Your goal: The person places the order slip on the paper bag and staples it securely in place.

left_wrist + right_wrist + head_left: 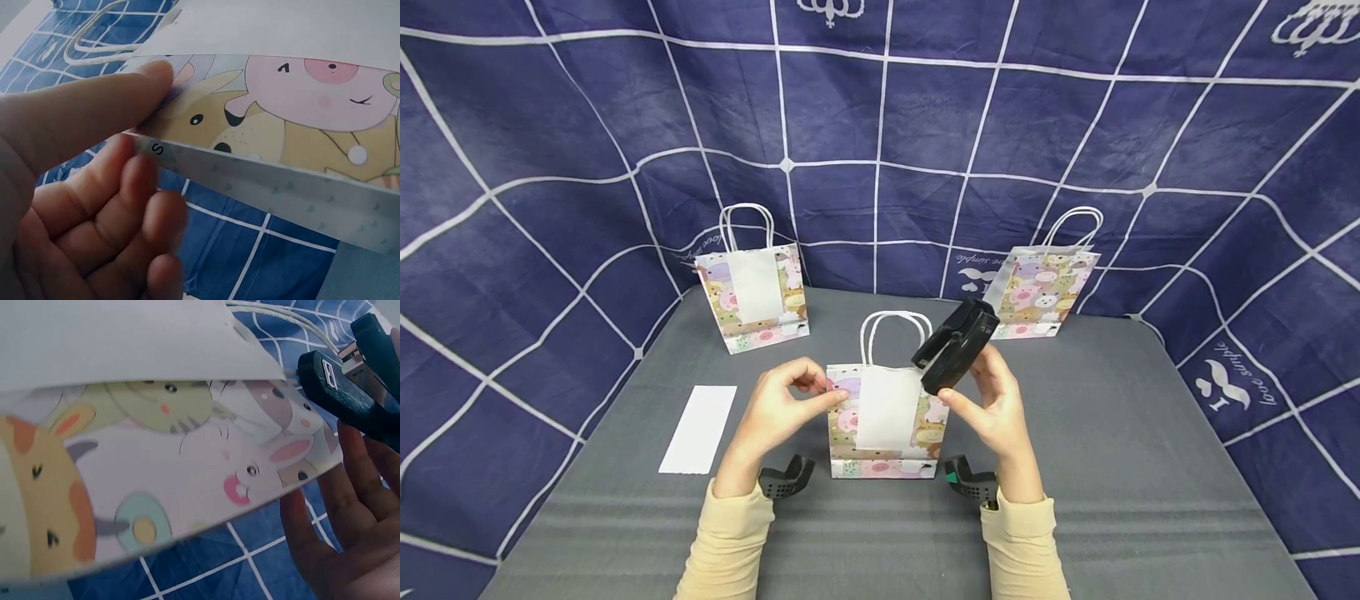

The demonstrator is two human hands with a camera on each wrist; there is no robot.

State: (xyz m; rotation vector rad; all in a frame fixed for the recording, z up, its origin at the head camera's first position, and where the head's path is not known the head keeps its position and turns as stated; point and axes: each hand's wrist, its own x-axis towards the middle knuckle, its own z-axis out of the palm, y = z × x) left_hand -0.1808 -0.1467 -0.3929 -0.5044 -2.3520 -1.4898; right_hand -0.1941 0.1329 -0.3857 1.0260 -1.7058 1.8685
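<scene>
**Front bag (844,429) braced on the left; stapler (958,346) held at its right upper corner**

The fingers of the left hand (782,404) are pinched narrow on the front bag's upper left edge, thumb on the printed face, apparently to keep it steady. The fingers of the right hand (996,408) hold the black stapler, its mouth parted and angled down toward the rim; that tilt probably keeps the mouth aimed at the paper. Whether any paper lies inside the mouth cannot be told.

Between the two sets of fingers, the front bag stands upright on the grey tabletop (1135,467). A white panel (887,408) covers its middle, reaching up to the rim below the raised handles (887,313).

Left of the left fingers, a white slip (697,429) lies flat, plausibly a spare. Beyond the left fingers stands the left rear bag (793,296); beyond the right, the right rear bag (1037,287), both seemingly set back to leave working room.
</scene>
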